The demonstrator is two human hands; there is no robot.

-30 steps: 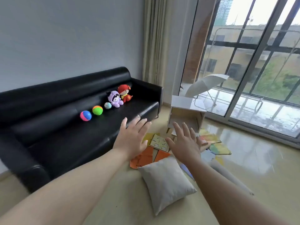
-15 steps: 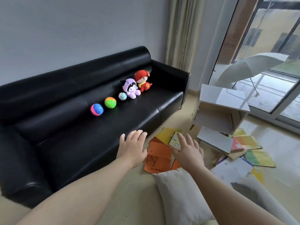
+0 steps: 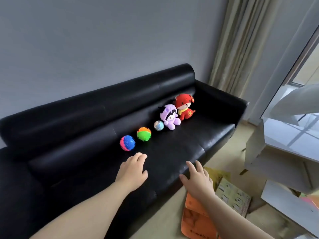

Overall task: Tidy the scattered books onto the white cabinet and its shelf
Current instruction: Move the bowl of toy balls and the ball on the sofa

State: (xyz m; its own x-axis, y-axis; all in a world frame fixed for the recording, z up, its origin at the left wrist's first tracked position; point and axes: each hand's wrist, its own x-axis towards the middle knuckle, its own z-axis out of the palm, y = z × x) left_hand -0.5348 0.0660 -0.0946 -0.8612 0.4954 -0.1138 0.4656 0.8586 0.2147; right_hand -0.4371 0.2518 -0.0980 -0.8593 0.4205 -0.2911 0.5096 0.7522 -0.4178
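While the orange book (image 3: 195,219) lies on the floor against the sofa's (image 3: 86,135) front edge, a patterned book (image 3: 233,197) and a yellow book (image 3: 216,175) lie just beyond it, near the white cabinet (image 3: 290,133) and its shelf (image 3: 276,171). Both hands are empty: the right hand (image 3: 198,180) hovers with spread fingers above the orange book, the left hand (image 3: 133,171) hovers loose-fingered over the seat. Along the seat's back edge sit toys in a row: two spiky balls (image 3: 127,143), a small ball (image 3: 158,125), a purple plush (image 3: 170,117) and a red plush (image 3: 184,107).
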